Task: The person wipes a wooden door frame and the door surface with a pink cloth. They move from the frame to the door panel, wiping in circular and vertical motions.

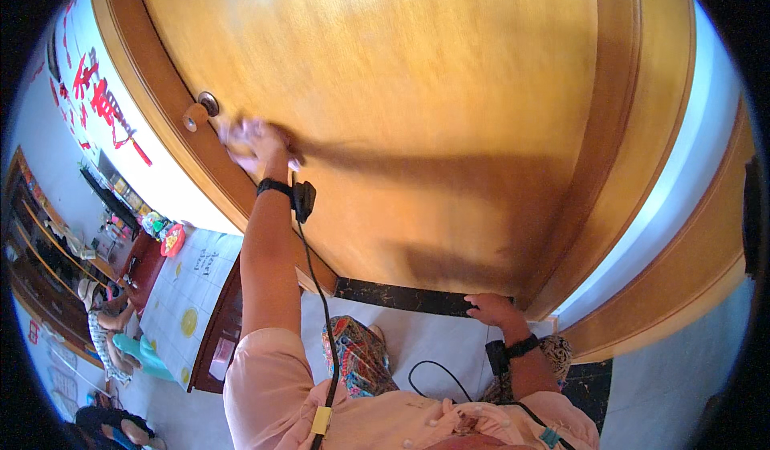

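A closed wooden door (421, 89) fills most of the view before me. My left hand (255, 143), blurred, is raised close to the door, just right of the round wooden door knob (195, 117) with its dark metal rose; its fingers look spread, and whether it touches the door is unclear. A black band with a small device (304, 201) circles the left wrist, and a black cable runs down from it. Low on the right, my right hand (490, 309) hangs near the black threshold strip (409, 296), fingers loosely bent, holding nothing visible.
To the left, a table with a printed cover (192, 305) carries a red bowl of food (173, 240). Beyond it are a person in a hat (105, 323) and a turquoise chair (144, 354). Red decorations (102, 98) hang on the white wall. A cable loop (439, 366) lies below my right hand.
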### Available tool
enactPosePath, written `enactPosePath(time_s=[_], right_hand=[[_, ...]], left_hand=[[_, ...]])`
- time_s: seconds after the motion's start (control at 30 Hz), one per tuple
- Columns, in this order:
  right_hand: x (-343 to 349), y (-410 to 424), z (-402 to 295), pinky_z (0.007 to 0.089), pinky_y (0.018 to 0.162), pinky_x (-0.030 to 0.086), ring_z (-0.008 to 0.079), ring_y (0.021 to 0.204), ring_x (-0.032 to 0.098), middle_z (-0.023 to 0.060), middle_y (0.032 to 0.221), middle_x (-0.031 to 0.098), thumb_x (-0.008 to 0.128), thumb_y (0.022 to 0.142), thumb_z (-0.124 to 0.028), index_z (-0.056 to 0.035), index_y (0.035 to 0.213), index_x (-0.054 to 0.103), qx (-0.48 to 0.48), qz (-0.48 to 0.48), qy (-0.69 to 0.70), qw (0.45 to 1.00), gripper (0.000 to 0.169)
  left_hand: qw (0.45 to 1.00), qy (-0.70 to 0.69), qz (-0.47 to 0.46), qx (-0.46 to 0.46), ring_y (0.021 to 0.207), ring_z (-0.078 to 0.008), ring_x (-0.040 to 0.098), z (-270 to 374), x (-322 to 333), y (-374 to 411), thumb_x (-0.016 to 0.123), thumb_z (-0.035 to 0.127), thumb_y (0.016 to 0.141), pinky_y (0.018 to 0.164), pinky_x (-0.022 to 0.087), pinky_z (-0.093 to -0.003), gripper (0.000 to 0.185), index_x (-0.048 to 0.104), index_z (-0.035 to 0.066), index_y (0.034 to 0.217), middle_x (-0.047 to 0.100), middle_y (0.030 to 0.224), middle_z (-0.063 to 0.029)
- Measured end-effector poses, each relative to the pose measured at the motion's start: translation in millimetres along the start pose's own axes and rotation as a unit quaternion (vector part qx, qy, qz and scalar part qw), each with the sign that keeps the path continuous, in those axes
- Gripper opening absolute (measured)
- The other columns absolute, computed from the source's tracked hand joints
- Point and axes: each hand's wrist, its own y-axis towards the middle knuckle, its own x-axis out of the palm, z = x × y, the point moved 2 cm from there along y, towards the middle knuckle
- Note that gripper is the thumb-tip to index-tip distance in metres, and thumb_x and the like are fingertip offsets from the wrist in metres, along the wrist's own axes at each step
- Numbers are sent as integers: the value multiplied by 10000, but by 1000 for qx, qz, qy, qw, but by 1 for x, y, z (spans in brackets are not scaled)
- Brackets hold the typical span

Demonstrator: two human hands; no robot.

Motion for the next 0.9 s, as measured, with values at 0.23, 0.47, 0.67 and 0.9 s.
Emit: enactPosePath(time_s=[0.23, 0.47, 0.67, 0.9], right_hand=[[-12, -1, -8, 395, 832, 420, 337, 953, 538, 184, 997, 584, 589, 739, -266, -60, 1065, 562, 18, -1, 31, 999, 386], [-14, 10, -23, 401, 830, 421, 333, 958, 534, 186, 1002, 578, 577, 734, -259, -49, 1065, 549, 2, -5, 21, 1000, 392], [-16, 2, -16, 391, 827, 423, 327, 956, 536, 182, 993, 583, 570, 748, -265, -57, 1066, 551, -19, 33, 2, 999, 380], [-19, -10, -9, 399, 850, 410, 339, 988, 521, 177, 1054, 563, 585, 752, -276, -74, 1101, 546, 3, 0, 32, 999, 405]], left_hand=[[969, 45, -217, -110, 975, -389, 444, 143, 36, -34, 409, 227, 812, 881, 280, -525, 312, 545, -44, 885, 527, 941, -256], [816, -184, -237, 494, 988, -281, 487, 319, 11, -82, 564, 287, 693, 924, 270, -549, 248, 589, 144, 894, 550, 1002, -106], [847, 13, -474, 240, 841, -324, 555, 160, 18, -68, 482, 303, 785, 750, 409, -456, 269, 605, 102, 914, 597, 891, -133], [895, -51, -336, -288, 1032, -370, 449, -87, -26, -65, 427, 314, 827, 891, 331, -435, 465, 466, -105, 1025, 474, 1081, -289]])
